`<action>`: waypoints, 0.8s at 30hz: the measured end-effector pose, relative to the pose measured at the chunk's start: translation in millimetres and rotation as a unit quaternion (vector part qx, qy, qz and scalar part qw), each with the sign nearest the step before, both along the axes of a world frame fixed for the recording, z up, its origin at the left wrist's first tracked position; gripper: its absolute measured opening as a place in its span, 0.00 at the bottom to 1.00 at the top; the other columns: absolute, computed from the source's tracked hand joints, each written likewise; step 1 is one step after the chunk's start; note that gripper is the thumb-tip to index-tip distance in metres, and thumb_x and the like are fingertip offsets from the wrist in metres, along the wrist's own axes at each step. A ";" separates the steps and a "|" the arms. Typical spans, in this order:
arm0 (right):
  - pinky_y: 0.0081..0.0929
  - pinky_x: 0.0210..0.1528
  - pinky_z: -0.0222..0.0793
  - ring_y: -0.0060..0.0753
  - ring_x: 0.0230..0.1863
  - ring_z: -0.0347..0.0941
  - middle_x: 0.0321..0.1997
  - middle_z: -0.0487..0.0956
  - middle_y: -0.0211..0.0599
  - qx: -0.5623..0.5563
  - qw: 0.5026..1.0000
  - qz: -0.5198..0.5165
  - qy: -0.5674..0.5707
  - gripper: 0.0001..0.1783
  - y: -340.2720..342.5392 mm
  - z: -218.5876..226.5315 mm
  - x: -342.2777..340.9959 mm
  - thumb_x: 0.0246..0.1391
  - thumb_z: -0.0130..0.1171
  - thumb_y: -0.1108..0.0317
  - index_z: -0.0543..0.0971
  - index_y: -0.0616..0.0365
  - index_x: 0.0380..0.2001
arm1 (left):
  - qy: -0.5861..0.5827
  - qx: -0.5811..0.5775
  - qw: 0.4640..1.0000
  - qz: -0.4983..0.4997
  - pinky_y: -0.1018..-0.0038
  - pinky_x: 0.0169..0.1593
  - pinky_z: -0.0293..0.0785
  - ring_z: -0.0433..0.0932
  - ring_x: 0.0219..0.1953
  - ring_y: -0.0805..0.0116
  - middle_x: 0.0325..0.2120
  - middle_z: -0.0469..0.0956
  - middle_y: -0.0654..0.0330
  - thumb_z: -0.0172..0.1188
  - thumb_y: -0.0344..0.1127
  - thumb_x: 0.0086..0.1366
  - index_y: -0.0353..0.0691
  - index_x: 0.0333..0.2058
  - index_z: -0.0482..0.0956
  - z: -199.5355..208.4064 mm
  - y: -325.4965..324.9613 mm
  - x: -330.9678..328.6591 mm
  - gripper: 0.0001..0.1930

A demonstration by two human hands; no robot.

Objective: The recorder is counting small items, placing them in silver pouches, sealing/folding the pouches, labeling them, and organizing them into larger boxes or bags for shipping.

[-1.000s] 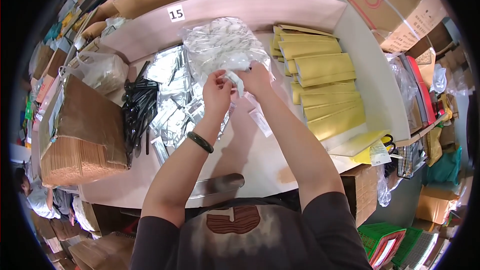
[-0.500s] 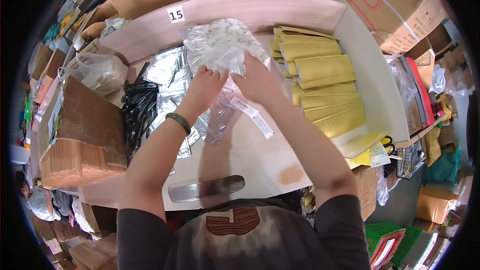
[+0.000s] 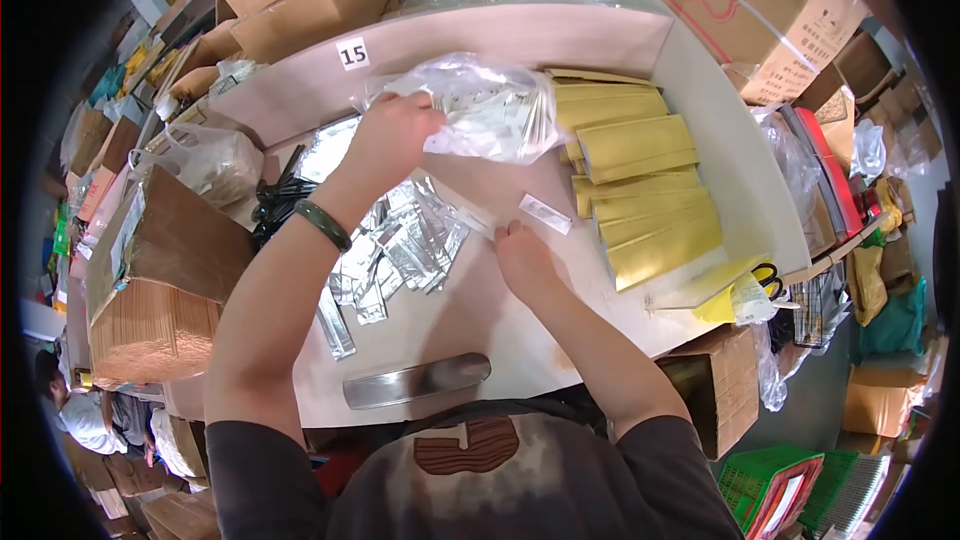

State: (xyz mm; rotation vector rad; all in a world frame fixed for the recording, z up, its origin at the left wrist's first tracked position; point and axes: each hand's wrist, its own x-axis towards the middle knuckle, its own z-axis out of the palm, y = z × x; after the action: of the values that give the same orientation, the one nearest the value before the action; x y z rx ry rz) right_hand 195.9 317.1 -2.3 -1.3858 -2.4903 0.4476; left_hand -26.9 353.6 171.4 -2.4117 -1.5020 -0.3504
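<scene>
My left hand (image 3: 398,130) is closed on the left edge of a clear plastic bag (image 3: 490,105), which holds many thin white packets. The bag lies on its side near the back board. Lower and to the right, my right hand (image 3: 525,262) is closed, its fingertips pinching the end of a small white strip packet (image 3: 476,223). Another white packet (image 3: 546,213) lies apart on the table (image 3: 540,340), just beyond that hand. Under my left forearm spreads a loose pile of flat silver foil packets (image 3: 410,240).
Gold envelopes (image 3: 640,150) are stacked at right. Left stand slender black items (image 3: 280,195) and a cardboard box (image 3: 165,240) packed with brown card. A curved metal strip (image 3: 418,381) lies at the front edge. Black-handled scissors (image 3: 768,282) sit at the right corner. Raised boards border the table.
My hands have moved apart: the left went up with the bag's edge, the right came down toward me. The bag has shifted right and up, uncovering more foil packets.
</scene>
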 end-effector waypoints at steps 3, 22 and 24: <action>0.42 0.45 0.73 0.46 0.48 0.72 0.42 0.74 0.46 -0.007 0.997 0.040 -0.063 0.08 -3.8 6.9 5.6 0.53 0.54 0.68 0.75 0.60 0.34 | -0.036 0.088 0.995 -0.031 0.65 0.37 0.75 0.78 0.30 0.54 0.26 0.76 0.56 0.58 0.26 0.54 0.39 0.29 0.82 41.8 6.4 1.3 0.06; 0.45 0.50 0.72 0.56 0.46 0.74 0.45 0.75 0.55 0.014 0.993 -0.118 -0.022 0.10 31.5 1.1 48.0 0.48 0.60 0.66 0.81 0.58 0.33 | 0.018 -0.038 0.999 0.024 0.59 0.50 0.68 0.75 0.44 0.56 0.29 0.76 0.59 0.69 0.47 0.49 0.39 0.16 0.75 113.3 -76.3 -10.8 0.19; 0.45 0.49 0.73 0.55 0.44 0.76 0.41 0.78 0.55 0.052 0.989 -0.141 -0.008 0.09 28.2 8.0 45.9 0.47 0.60 0.66 0.81 0.59 0.31 | 0.049 -0.021 0.994 -0.093 0.56 0.57 0.64 0.71 0.53 0.55 0.33 0.78 0.60 0.70 0.45 0.49 0.39 0.16 0.75 116.3 -80.4 -12.4 0.17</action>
State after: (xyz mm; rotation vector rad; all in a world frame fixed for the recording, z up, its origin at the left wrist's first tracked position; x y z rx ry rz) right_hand 241.8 345.3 5.8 -1.6704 -2.2438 0.2430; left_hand -39.3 273.2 287.7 -2.5684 -1.2605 -0.2376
